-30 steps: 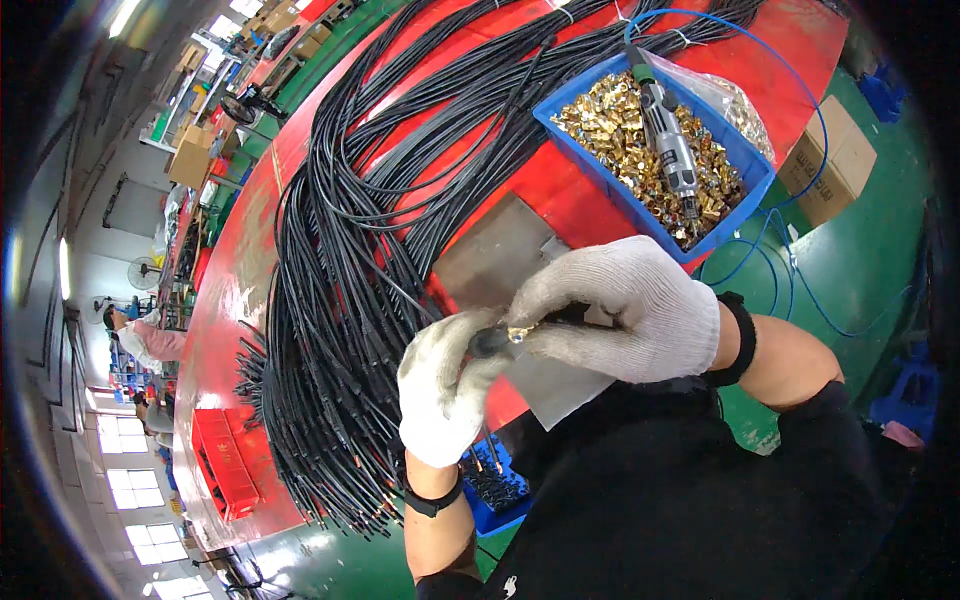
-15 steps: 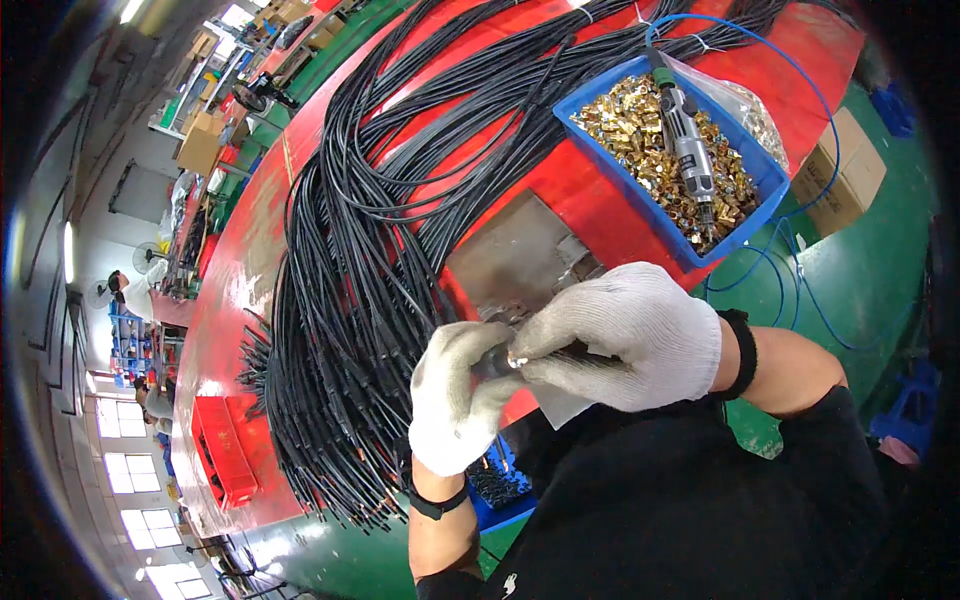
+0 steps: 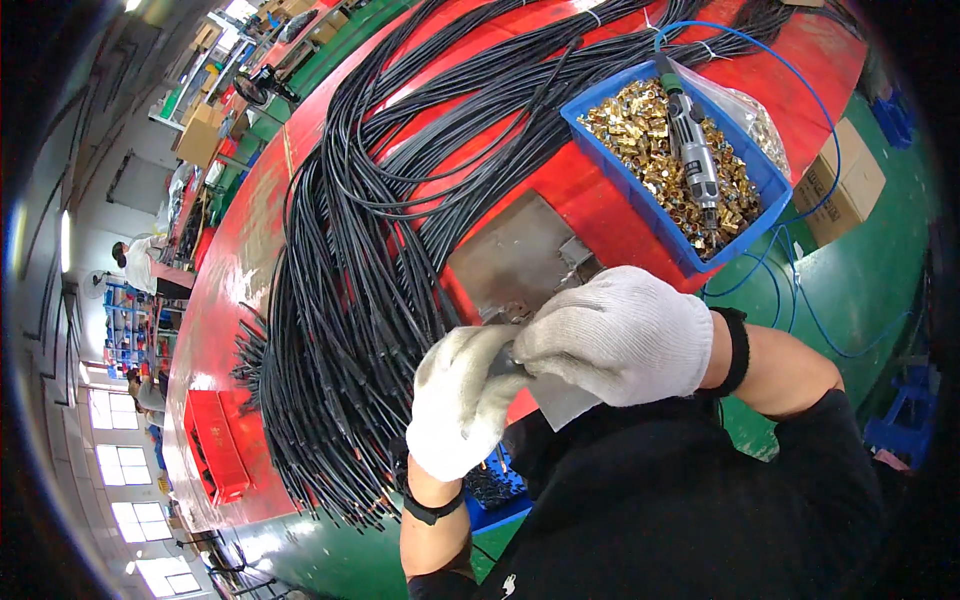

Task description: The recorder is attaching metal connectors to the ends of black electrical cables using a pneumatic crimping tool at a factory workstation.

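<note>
My left hand (image 3: 460, 405) and my right hand (image 3: 622, 338), both in white knit gloves, meet in front of my body with their fingertips pinched together. Something small and dark sits between them, but the fingers cover most of it, so I cannot make out its kind. A flat grey metal plate (image 3: 512, 250) lies on the red table just beyond the fingers. Another grey flat piece (image 3: 562, 402) shows below my right hand. To the left of my left hand spreads a large bundle of black cables (image 3: 350, 330), their cut ends toward me.
A blue bin (image 3: 750, 232) of gold-coloured metal fittings (image 3: 635, 135) stands at the right, a grey handheld power tool (image 3: 694, 150) with a blue hose lying on top. A red box (image 3: 222, 450) sits left; another blue bin (image 3: 500, 515) is below my hands. A cardboard box (image 3: 845, 185) stands right.
My right fingers have closed further over the small piece, and the shiny tip that showed between them is now hidden. Both hands stay nearly in place; the view has shifted slightly.
</note>
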